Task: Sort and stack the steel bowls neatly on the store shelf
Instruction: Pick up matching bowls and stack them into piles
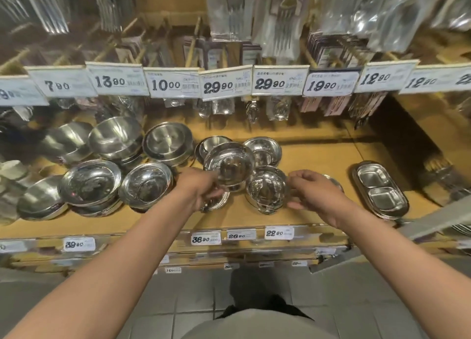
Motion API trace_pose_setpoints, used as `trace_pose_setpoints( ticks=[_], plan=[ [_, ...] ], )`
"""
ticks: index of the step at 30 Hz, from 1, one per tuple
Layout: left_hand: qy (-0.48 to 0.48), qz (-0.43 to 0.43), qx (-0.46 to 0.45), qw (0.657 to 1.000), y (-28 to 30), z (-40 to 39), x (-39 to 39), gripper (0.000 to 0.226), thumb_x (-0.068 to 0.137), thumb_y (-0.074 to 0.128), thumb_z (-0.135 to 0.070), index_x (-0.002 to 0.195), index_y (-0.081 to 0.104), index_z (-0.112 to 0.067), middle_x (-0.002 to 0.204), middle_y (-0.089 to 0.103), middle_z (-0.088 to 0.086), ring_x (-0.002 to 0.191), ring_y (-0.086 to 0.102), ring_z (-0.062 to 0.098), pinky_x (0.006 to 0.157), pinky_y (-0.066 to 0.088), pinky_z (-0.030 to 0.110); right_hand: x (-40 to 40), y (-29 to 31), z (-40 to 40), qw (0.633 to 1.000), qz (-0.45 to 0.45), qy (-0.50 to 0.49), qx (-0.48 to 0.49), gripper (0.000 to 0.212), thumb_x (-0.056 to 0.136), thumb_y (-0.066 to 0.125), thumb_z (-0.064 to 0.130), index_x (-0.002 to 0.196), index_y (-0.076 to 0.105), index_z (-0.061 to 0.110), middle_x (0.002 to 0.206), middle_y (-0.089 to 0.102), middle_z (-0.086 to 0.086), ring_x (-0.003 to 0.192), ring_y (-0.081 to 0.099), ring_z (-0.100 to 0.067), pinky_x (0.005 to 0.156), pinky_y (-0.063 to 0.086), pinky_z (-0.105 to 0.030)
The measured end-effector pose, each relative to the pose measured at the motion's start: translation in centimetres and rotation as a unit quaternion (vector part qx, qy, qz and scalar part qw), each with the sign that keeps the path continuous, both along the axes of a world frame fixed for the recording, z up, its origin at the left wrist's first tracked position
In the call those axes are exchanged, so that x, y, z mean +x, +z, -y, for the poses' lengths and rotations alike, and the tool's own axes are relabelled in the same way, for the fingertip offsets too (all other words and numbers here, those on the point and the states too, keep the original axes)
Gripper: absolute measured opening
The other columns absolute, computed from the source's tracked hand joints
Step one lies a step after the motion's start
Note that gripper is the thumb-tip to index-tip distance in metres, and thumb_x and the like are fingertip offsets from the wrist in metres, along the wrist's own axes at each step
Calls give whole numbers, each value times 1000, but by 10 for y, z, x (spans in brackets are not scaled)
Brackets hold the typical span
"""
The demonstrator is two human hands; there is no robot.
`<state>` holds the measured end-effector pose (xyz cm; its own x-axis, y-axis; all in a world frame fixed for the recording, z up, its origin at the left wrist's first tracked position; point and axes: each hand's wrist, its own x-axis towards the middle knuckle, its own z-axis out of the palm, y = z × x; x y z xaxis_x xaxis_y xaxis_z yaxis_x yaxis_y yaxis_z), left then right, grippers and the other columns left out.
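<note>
Several steel bowls stand on the wooden shelf (pixel 318 160). My left hand (pixel 201 188) grips a small shiny bowl (pixel 229 164) by its near rim and holds it tilted above the shelf's middle. Just right of it sits a short stack of small bowls (pixel 267 188); my right hand (pixel 313 193) is at this stack's right side, its fingers curled at the rim. Two more small bowls (pixel 263 150) stand behind. Larger bowls sit to the left in stacks (pixel 90 183), (pixel 146 184), (pixel 116 137), and a lidded one (pixel 168 143) stands behind them.
Stacked two-compartment steel trays (pixel 381 189) lie at the right of the shelf. Price tags (pixel 173 85) hang in a row above, with packed cutlery (pixel 229 10) on hooks behind them. Shelf-edge labels (pixel 206 239) run along the front lip.
</note>
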<state>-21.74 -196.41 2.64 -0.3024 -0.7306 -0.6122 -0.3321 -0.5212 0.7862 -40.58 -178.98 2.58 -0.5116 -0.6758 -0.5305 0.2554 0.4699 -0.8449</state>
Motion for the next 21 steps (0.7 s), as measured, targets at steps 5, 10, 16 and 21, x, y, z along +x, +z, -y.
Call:
trace_pose_setpoints(
  ticks=[5,10,16,21],
  plan=[
    [-45,-77,54,995,25,-40,-45,8,94,60,7,100,61,10,91,68,20,61,68,18,43,54,17,6,16,20,995,87,-6,-59,64,82,82,22,133,45,15,116,69,-20,92,76,-24,72,63,-33],
    [-109,-7,17,994,23,-43,-55,13,98,64,-22,95,60,-10,80,65,7,54,67,9,49,60,25,-19,7,18,997,39,-47,-42,45,87,72,-1,118,44,14,110,70,-21,85,75,-26,84,62,-42],
    [-185,69,-124,972,13,-21,-57,35,98,65,-22,129,61,-6,118,63,2,71,68,13,69,64,30,-46,5,21,996,-34,88,-5,25,91,63,3,116,62,7,77,68,-14,62,57,-24,58,42,-27],
    [-173,95,-104,975,-2,-25,-69,6,96,59,0,91,61,-3,101,63,14,60,70,15,57,62,24,-62,-7,39,990,-76,114,17,28,93,68,12,121,68,13,102,74,-17,68,60,-18,48,47,-21]
  ],
)
